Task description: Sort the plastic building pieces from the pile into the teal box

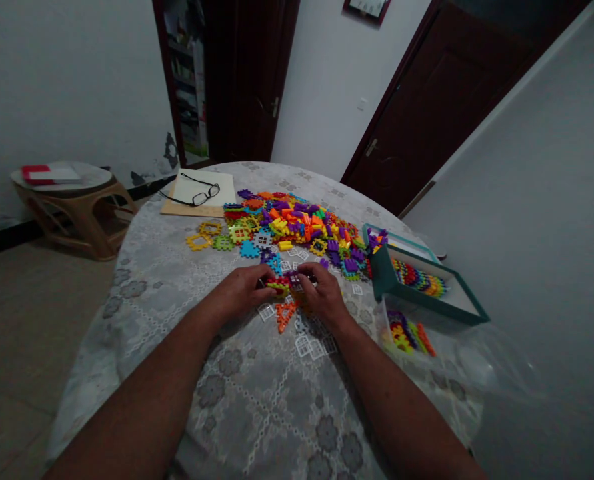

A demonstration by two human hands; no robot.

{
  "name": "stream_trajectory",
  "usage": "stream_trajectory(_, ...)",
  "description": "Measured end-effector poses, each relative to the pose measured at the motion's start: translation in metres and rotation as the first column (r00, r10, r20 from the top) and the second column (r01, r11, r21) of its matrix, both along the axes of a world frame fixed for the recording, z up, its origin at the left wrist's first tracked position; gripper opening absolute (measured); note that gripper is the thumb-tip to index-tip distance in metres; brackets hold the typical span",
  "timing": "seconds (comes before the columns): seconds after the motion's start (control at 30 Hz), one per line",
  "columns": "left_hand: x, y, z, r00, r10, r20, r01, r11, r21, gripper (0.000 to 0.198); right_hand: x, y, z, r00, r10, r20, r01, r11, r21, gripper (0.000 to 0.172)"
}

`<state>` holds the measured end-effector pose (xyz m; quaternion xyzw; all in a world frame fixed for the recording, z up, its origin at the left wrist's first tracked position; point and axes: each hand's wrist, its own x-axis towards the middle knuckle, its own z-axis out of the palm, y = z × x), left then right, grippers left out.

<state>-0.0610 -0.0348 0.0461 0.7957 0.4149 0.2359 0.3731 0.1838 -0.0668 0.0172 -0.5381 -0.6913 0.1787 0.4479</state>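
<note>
Both hands meet over the near middle of the table on a small cluster of plastic interlocking building pieces. My left hand [241, 292] is closed on a red and yellow-green piece [278, 287]. Fingers bent, my right hand [325, 295] grips a dark purple piece with a window grid [295, 281], which touches the red one. An orange triangular piece [285, 317] lies just below them, and a blue piece [273, 264] is just beyond. White window-shaped pieces [317, 348] are scattered on the cloth around my hands. My fingertips are partly hidden.
A heap of colourful building pieces [301, 220] spreads across the table behind my hands. Eyeglasses [200, 196] rest on a pale board [221, 211] at the back left. To the right stand a green box [464, 309] and a clear plastic container [457, 363], both holding pieces.
</note>
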Motion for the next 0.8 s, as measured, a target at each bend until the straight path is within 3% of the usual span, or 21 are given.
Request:
stream_trajectory(0.17, 0.000, -0.003, 0.003, 1.000, 0.007, 0.027, -0.007, 1.000, -0.013, 0.016, -0.002, -0.002, -0.002, 0.995, -0.001, -0.099, -0.002, 1.000, -0.031, 0.026)
stream_trajectory(0.37, -0.001, -0.002, 0.000, 0.999, 0.046, -0.029, -0.045, 0.999, 0.023, 0.019, -0.004, -0.005, 0.001, 0.999, 0.052, 0.012, -0.052, 0.997, -0.060, 0.022)
stream_trajectory(0.6, 0.001, -0.001, -0.002, 0.995, 0.097, -0.002, -0.097, 0.995, 0.015, 0.049, -0.007, -0.007, 0.002, 0.993, 0.115, -0.006, -0.115, 0.989, -0.091, 0.025)
stream_trajectory(0.8, 0.000, 0.001, -0.004, 0.998, 0.048, -0.030, -0.044, 0.991, 0.130, 0.028, -0.011, -0.010, 0.007, 0.988, 0.137, 0.065, -0.135, 0.990, -0.031, 0.026)
